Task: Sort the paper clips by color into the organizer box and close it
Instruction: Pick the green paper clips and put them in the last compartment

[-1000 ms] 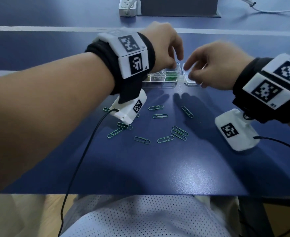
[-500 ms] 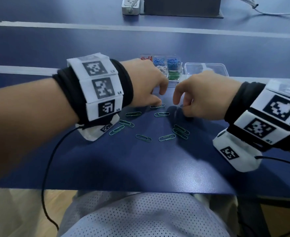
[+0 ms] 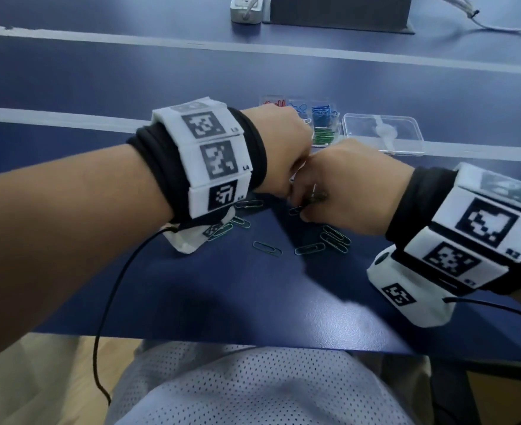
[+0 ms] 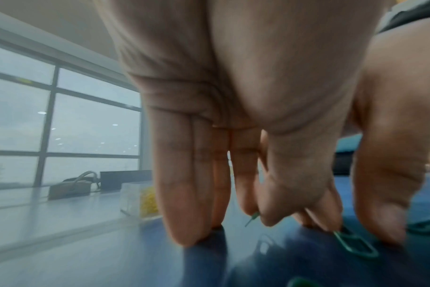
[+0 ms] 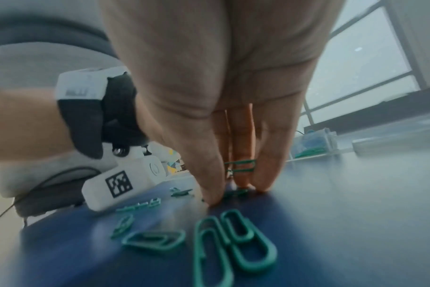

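Several green paper clips lie loose on the blue table. My left hand and right hand are down among them, knuckles close together. In the left wrist view my left hand pinches a green clip between thumb and forefinger. The right wrist view shows my right hand with fingertips on the table, green clips held against its fingers. The clear organizer box stands behind the hands with red, blue and green clips in separate compartments; its lid lies open to the right.
A power strip and a dark box sit at the table's far edge. Cables run from both wrist cameras across the near table. The table's front edge is close to my lap.
Both hands came back from the organizer box and dropped onto the loose green clips. They have since drawn together, with fingers closing on clips.
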Demonstrator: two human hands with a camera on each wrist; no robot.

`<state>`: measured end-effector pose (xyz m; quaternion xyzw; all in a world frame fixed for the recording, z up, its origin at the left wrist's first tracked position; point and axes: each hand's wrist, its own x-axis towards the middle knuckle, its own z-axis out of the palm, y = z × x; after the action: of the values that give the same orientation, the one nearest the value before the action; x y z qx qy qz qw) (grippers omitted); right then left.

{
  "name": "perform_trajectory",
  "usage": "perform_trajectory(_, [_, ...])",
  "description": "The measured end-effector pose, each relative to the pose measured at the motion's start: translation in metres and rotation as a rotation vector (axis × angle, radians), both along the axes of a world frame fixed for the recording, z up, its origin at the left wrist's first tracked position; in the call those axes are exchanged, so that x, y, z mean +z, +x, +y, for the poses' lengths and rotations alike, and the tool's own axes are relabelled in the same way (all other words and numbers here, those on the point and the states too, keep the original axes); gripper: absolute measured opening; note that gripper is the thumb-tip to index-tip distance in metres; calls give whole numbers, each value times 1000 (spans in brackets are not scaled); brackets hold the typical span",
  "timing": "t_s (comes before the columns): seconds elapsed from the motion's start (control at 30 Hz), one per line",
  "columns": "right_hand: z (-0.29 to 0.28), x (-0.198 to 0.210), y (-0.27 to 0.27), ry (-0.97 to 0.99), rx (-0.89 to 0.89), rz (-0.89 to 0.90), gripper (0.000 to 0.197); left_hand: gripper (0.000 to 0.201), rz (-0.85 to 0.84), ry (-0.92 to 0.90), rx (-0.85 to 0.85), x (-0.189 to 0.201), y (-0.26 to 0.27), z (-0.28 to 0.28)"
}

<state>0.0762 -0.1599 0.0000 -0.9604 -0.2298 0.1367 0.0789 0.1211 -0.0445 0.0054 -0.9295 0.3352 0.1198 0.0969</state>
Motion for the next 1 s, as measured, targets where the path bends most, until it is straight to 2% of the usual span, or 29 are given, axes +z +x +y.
perform_trajectory(0.2, [6, 0, -3, -54, 97, -38, 21, 7, 321, -411, 246, 1, 8, 39])
perform_trajectory(0.27, [10, 1, -2, -67, 105, -38, 24, 18, 328, -462, 272, -2, 7, 52])
perform_trajectory(0.37, [20, 2, 4, -40, 102, -14, 31, 30, 272, -400, 259, -4, 4, 69])
perform_trajectory(0.5, [36, 2, 13, 2, 126, -19, 33, 26, 174, -310, 237, -1, -3, 82])
perform_trajectory(0.6, [47, 1, 14, -48, 204, -44, 33, 18, 174, -202, 153, -3, -7, 83])
perform_trajectory(0.7, [55, -1, 13, -105, 283, -44, 31, 23, 168, -84, 108, -7, -8, 80])
perform_trajectory(1.0, [54, -2, 8, -209, 220, -84, 26, 18, 107, -77, 82, -7, -6, 79])
